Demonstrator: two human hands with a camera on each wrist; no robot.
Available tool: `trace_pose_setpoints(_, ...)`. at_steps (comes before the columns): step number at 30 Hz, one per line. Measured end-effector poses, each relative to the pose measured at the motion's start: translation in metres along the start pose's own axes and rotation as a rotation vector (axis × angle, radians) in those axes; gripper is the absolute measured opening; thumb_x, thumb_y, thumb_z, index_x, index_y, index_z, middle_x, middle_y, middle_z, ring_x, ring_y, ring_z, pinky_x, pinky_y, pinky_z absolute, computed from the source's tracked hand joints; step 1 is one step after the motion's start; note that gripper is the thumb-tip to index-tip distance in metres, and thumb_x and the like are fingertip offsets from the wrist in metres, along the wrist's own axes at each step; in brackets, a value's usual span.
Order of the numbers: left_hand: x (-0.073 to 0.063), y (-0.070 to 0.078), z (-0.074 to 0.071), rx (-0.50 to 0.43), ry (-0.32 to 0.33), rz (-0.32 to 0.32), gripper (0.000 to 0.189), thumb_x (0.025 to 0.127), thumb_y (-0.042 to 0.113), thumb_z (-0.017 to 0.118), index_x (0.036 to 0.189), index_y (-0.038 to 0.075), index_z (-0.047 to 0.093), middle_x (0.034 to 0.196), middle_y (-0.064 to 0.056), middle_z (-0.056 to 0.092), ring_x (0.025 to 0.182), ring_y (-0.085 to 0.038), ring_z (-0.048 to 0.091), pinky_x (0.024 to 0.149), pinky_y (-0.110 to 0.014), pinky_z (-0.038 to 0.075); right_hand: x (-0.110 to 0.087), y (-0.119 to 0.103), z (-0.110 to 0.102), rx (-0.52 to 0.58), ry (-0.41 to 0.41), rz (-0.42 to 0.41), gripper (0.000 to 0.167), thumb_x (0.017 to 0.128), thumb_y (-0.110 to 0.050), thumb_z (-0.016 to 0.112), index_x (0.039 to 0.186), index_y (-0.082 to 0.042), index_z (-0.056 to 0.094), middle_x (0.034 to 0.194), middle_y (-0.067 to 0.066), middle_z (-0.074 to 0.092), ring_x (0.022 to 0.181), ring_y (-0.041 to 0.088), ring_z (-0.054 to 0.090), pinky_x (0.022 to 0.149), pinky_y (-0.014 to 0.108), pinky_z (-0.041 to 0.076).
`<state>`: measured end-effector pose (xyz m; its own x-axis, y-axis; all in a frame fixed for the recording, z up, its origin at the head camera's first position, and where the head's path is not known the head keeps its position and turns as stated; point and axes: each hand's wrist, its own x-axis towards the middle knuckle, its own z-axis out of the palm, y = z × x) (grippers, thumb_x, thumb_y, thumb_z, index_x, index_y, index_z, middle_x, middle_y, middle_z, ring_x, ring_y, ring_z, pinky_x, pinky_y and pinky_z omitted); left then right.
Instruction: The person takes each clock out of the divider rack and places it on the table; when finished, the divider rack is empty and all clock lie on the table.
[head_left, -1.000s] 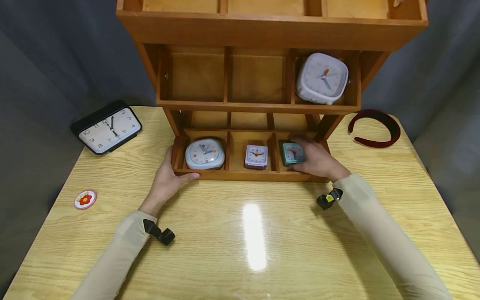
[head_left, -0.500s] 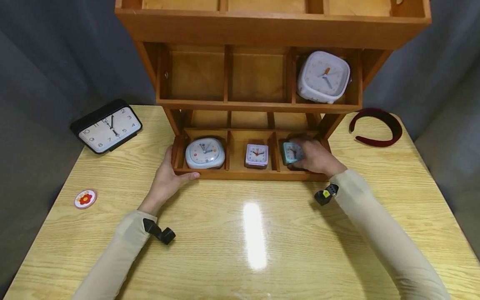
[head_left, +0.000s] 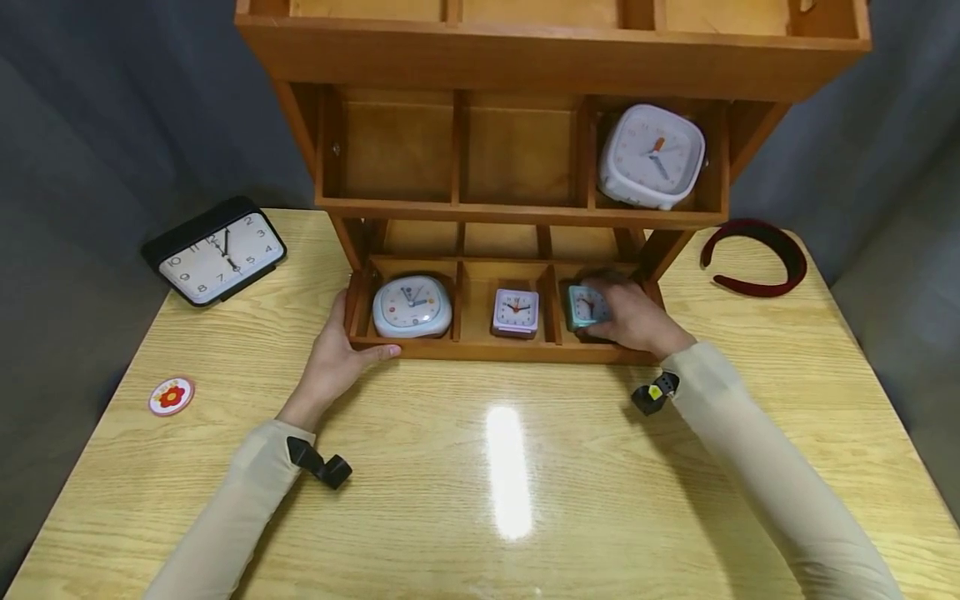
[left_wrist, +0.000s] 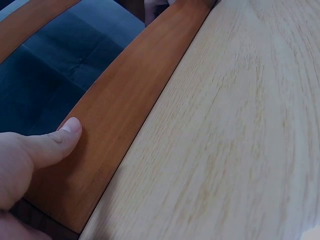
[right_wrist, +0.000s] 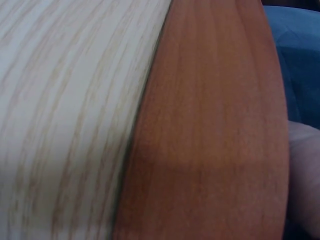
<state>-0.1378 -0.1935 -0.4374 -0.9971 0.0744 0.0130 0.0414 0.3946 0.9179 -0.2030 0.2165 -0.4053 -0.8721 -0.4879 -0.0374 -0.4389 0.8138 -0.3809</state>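
In the head view my left hand (head_left: 330, 360) holds the left front corner of the bottom tray (head_left: 487, 351) of a tiered wooden storage box. Its thumb lies along the tray's front wall (left_wrist: 112, 105), as the left wrist view shows. My right hand (head_left: 639, 320) reaches into the tray's right compartment and grips a small teal alarm clock (head_left: 582, 307), thumb at the near side; its far fingers are partly hidden. A lavender alarm clock (head_left: 516, 312) stands in the middle compartment. The left compartment holds a rounded pale blue alarm clock (head_left: 412, 308).
Above, the middle tier (head_left: 525, 214) juts over the tray, with a white alarm clock (head_left: 654, 158) in its right compartment. A black-framed clock (head_left: 219, 260) stands at the back left, a round flower badge (head_left: 171, 396) nearer me. On the right lies a dark red headband (head_left: 795, 260).
Both hands keep their places on the tray corner and the teal alarm clock. Only the head view has shifted very slightly.
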Motion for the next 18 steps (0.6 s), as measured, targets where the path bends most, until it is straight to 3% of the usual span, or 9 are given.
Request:
trace_pose_setpoints(13, 0.0, -0.001, -0.001, 0.004, -0.003, -0.017, 0.108, 0.076, 0.015, 0.084, 0.155, 0.016, 0.011, 0.155, -0.014, 0.032, 0.143, -0.032, 0.031, 0.118, -0.049, 0.026, -0.002, -0.002, 0.002, 0.016, 0.013, 0.027, 0.07, 0.079, -0.018, 0.08, 0.137, 0.004, 0.047, 0.132, 0.025, 0.051, 0.111, 0.037, 0.053, 0.096, 0.051, 0.045)
trace_pose_setpoints(18, -0.003, 0.011, -0.002, 0.001, -0.009, -0.025, 0.106, 0.076, 0.012, 0.083, 0.154, 0.012, 0.012, 0.154, -0.017, 0.032, 0.143, -0.034, 0.031, 0.118, -0.05, 0.025, -0.003, -0.004, -0.005, 0.025, 0.046, 0.031, 0.072, 0.077, -0.022, 0.082, 0.136, 0.001, 0.049, 0.122, 0.023, 0.057, 0.102, 0.035, 0.056, 0.088, 0.049, 0.049)
